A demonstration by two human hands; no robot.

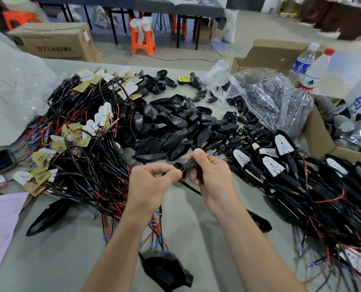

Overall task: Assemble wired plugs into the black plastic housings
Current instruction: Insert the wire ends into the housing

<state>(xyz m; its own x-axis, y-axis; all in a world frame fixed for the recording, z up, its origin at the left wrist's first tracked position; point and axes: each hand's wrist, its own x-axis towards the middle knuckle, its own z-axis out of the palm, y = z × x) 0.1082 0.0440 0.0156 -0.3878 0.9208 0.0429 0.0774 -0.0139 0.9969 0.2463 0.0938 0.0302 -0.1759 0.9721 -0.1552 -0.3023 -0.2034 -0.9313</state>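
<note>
Grey table point(196, 237) lane (narrow) between wire heaps point(84, 165)

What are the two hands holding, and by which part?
The right hand grips a black housing round its tube; the left hand pinches the wires right beside it.
</note>
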